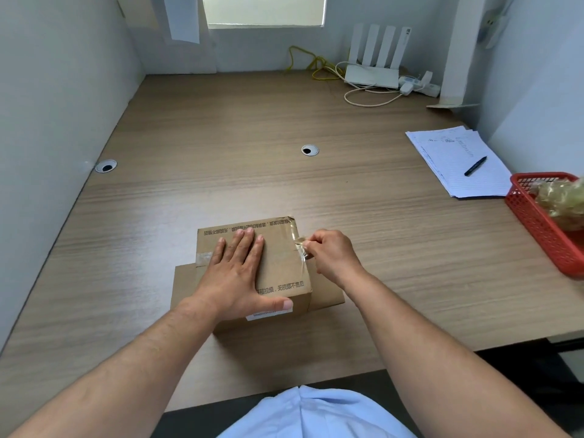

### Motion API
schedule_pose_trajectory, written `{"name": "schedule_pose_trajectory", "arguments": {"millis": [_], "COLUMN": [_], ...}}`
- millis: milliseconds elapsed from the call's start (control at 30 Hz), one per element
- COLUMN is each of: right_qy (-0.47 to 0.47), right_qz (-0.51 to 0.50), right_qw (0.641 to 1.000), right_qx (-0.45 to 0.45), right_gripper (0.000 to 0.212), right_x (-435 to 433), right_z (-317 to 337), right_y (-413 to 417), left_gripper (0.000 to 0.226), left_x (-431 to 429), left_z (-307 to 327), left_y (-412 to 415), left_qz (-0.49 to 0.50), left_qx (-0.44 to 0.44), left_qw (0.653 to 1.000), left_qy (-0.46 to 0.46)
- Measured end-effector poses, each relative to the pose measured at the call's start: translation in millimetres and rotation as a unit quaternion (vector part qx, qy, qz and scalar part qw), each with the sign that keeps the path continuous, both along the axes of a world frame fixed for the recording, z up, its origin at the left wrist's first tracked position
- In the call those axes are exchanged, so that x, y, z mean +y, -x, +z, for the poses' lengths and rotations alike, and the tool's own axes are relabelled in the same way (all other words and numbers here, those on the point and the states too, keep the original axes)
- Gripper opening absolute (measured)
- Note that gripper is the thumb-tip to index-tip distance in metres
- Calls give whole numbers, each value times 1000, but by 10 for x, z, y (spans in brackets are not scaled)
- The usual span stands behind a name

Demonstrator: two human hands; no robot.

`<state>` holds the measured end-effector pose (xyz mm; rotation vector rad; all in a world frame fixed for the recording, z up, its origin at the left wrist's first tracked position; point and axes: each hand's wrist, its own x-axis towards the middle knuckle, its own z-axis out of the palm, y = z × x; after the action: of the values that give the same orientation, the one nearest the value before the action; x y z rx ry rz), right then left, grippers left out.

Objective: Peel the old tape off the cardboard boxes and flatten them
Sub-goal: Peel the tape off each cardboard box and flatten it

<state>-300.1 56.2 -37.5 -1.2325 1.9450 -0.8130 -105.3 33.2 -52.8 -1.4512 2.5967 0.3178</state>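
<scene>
Left hand (237,273) spread flat on my cardboard box (281,267), frame center; right hand (330,252) pinching clear tape (300,246) at box's right edge.

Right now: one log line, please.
left hand: flat on box | right hand: pinching tape at box edge | box: unflattened

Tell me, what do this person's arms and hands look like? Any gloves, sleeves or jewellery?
Both hands are bare: the left hand and the right hand wear no gloves, and no ring, watch or bracelet shows. The forearms are uncovered as far as the frame reaches, with no sleeve in view. Below them a light blue garment shows at the bottom edge.
</scene>
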Motion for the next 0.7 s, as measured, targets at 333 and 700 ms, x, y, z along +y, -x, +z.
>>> {"name": "schedule_pose_trajectory", "arguments": {"millis": [333, 700], "right_qy": [-61, -82], "right_qz": [7, 72], "right_qw": [976, 968], "right_qx": [-211, -225], "right_gripper": [32, 25], "right_x": [-2, -264], "right_z": [-106, -243], "right_y": [64, -9], "left_gripper": [120, 122], "left_x": [117, 200], "left_z": [-32, 126], "left_y": [85, -386], "left_qz": [46, -64], "left_qx": [-3, -5], "left_qw": [998, 997], "left_qy": [33, -46]}}
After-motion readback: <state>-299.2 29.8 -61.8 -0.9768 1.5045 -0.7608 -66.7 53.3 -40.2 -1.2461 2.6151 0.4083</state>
